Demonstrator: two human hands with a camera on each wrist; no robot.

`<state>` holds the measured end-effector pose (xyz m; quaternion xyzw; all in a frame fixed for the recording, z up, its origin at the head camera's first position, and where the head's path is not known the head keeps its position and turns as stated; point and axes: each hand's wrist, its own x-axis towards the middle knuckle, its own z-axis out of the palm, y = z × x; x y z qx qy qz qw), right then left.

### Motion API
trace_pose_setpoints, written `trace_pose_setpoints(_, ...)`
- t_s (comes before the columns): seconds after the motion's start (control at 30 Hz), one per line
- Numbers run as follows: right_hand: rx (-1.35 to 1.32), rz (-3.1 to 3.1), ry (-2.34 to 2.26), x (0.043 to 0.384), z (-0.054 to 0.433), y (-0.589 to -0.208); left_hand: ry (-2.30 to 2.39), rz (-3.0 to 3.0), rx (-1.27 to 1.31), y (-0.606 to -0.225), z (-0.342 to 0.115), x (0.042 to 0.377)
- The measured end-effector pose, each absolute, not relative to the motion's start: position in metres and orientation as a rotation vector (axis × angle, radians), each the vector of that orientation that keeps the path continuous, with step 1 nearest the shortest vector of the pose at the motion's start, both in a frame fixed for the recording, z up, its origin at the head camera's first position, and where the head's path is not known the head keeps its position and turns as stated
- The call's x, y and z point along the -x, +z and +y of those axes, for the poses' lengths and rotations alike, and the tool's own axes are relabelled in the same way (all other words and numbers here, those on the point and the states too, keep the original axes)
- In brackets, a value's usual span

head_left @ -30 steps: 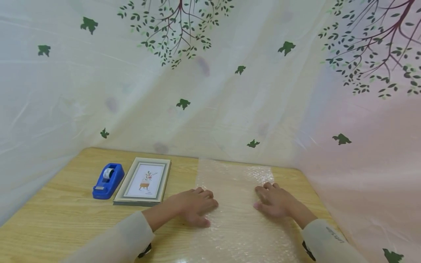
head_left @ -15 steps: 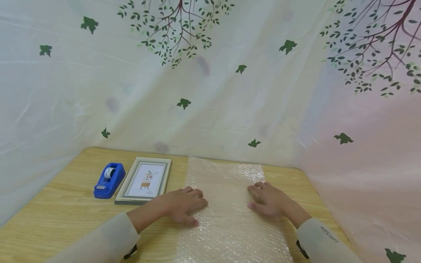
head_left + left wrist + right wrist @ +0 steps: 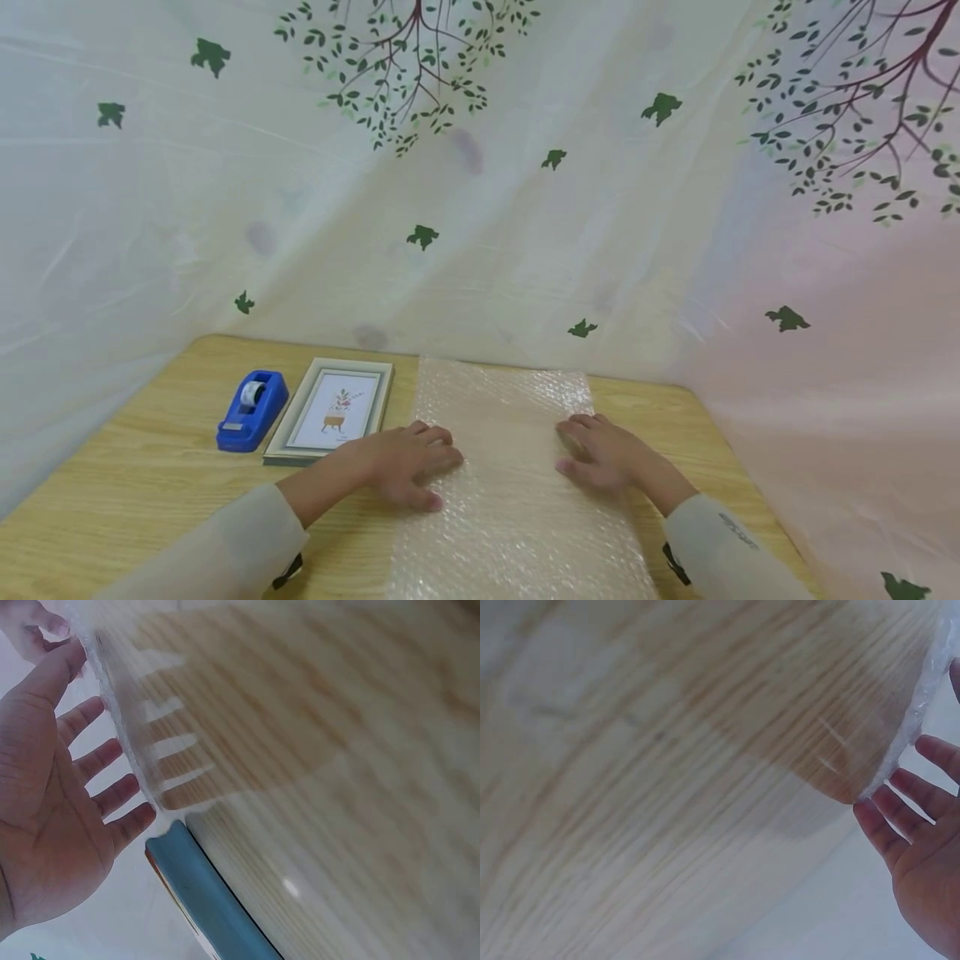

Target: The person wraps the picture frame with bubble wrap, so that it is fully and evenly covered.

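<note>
Behind everything we see a pale curtain (image 3: 495,208), thin and slightly creased, printed with leafy branches and dark green birds. In front of it is the wooden table (image 3: 142,500), light yellow with a streaky grain and rounded far corners.

The largest thing on it is a sheet of bubble wrap (image 3: 510,517), which runs from the table's far edge toward us and out of the bottom of the head view. It is a long, clear strip, bumpy and glinting. We judge the laying-out to be largely done: the sheet lies roughly flat and no fold shows in it.

The picture frame (image 3: 330,408) lies face up by the far edge, toward the far left corner, bare and left of the sheet. It is a pale rectangle with stepped borders round a white print of a plant in a pot.

The left hand (image 3: 408,462) rests on the sheet's left side and the right hand (image 3: 603,450) on its right side, fingers apart on both and clamped on nothing.

Nearer the table's left edge, just beside the frame, sits a glossy blue tape dispenser (image 3: 253,417), untouched. Its small roll of tape (image 3: 252,393) is whitish; we see no tape on the sheet.
</note>
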<state>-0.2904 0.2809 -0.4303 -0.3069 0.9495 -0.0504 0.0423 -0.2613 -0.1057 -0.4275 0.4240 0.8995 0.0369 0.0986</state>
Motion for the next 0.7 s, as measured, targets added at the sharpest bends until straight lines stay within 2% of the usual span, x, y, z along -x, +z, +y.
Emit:
trace_pose_setpoints(0.53, 0.809, 2.856, -0.209, 0.298, 0.268, -0.428, 0.168, 2.631, -1.127, -0.419, -0.115, 0.267)
trace_pose_setpoints(0.7, 0.878, 2.854, -0.188, 0.294, 0.265, -0.425, 0.184, 2.637, -1.113, -0.419, -0.117, 0.269)
